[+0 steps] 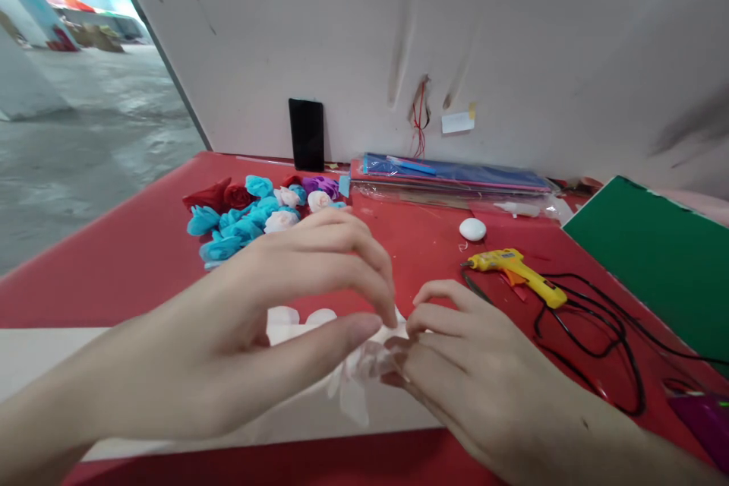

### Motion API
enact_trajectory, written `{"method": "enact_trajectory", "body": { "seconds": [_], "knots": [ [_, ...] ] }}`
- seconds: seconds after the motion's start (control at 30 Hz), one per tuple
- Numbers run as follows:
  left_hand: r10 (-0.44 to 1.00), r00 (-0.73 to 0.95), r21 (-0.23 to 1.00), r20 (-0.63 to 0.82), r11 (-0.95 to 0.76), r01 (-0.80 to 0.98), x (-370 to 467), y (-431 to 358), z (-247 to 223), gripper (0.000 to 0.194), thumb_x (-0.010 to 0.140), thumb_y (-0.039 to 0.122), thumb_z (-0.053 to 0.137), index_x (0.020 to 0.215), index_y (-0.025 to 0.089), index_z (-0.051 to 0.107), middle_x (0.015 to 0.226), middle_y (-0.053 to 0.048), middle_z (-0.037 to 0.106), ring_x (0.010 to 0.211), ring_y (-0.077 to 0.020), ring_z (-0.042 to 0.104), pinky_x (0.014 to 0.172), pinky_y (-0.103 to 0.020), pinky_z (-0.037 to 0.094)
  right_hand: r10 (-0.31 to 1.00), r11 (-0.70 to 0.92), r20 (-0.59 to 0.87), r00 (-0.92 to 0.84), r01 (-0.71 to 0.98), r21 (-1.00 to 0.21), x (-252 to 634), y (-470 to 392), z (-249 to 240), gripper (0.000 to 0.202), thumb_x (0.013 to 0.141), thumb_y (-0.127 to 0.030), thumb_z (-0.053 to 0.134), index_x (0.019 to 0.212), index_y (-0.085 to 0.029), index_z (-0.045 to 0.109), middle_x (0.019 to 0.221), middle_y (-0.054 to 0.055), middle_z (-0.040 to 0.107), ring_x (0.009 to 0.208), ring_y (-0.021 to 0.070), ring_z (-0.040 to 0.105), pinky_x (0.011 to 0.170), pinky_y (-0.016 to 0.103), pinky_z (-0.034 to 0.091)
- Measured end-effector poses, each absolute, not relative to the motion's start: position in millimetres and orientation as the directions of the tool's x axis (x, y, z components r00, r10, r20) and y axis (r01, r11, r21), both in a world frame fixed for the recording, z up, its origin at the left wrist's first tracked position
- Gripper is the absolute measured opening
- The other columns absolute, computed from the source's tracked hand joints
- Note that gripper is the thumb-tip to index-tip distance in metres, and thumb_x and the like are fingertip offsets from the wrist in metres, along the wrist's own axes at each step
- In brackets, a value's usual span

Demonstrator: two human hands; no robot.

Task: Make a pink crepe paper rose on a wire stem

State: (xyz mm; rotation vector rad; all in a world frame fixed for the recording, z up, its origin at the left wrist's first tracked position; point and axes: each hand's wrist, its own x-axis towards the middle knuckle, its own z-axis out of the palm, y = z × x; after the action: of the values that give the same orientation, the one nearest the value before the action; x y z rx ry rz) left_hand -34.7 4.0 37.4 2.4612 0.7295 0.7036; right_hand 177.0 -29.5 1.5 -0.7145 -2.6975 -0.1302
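My right hand [472,364] is closed, its fingertips pinching a pale, translucent pinkish-white paper flower [364,364] low over a long white sheet. The flower is blurred and partly covered by the fingers. Over it, from the left, arches my left hand [273,319], thumb and fingers curved with a gap between them; I see nothing held there. The left thumb tip and forefinger tip come close to each other just above the flower. Loose white petals [322,317] show behind the left thumb, on the white sheet [239,425].
Blue, red, purple and pale paper flowers [242,228] are heaped at the back left. A yellow glue gun [518,273] with a black cord [620,326] lies right, near a white oval object [472,229] and green board [654,266]. A phone [307,134] leans against the rear panel.
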Motion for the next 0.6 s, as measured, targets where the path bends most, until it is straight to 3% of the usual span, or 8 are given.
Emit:
{"method": "enact_trajectory", "body": {
  "seconds": [0.1, 0.23, 0.47, 0.6],
  "knots": [
    [0.483, 0.817, 0.616, 0.315, -0.759, 0.211, -38, 12, 39, 0.025, 0.084, 0.011, 0.046, 0.087, 0.029, 0.063, 0.092, 0.004, 0.061, 0.095, -0.0137, 0.055, 0.084, -0.023, 0.045, 0.518, 0.855, 0.227, -0.824, 0.492, -0.165, 176, -30, 12, 0.013, 0.087, -0.009, 0.05, 0.085, -0.016, 0.061, 0.075, -0.002, 0.063, 0.071, 0.0126, 0.052, 0.089, 0.029, 0.034],
    [0.374, 0.864, 0.602, 0.337, -0.791, 0.108, -34, 15, 34, 0.034, 0.074, 0.0, 0.045, 0.083, 0.026, 0.066, 0.094, 0.003, 0.063, 0.096, -0.0135, 0.057, 0.085, -0.021, 0.047, 0.548, 0.819, 0.168, -0.82, 0.485, -0.306, 175, -29, 20, 0.015, 0.088, -0.012, 0.051, 0.084, -0.018, 0.065, 0.08, -0.003, 0.068, 0.082, 0.0112, 0.056, 0.088, 0.024, 0.035],
    [0.356, 0.889, 0.692, 0.287, -0.719, 0.064, -30, 13, 29, 0.04, 0.065, -0.007, 0.042, 0.082, 0.025, 0.061, 0.095, 0.001, 0.062, 0.093, -0.0148, 0.058, 0.085, -0.026, 0.049, 0.552, 0.758, 0.121, -0.825, 0.437, -0.484, 175, -25, 20, 0.017, 0.086, -0.011, 0.053, 0.088, -0.02, 0.068, 0.083, -0.003, 0.07, 0.085, 0.0114, 0.057, 0.09, 0.025, 0.038],
    [0.382, 0.897, 0.756, 0.222, -0.649, 0.09, -31, 14, 32, 0.029, 0.073, -0.002, 0.046, 0.08, 0.023, 0.059, 0.096, -0.001, 0.061, 0.093, -0.0152, 0.057, 0.084, -0.025, 0.049, 0.495, 0.664, 0.112, -0.862, 0.292, -0.688, 177, -14, 20, 0.014, 0.086, -0.013, 0.055, 0.083, -0.013, 0.068, 0.081, 0.001, 0.069, 0.083, 0.0114, 0.058, 0.089, 0.024, 0.04]
  ]
}}
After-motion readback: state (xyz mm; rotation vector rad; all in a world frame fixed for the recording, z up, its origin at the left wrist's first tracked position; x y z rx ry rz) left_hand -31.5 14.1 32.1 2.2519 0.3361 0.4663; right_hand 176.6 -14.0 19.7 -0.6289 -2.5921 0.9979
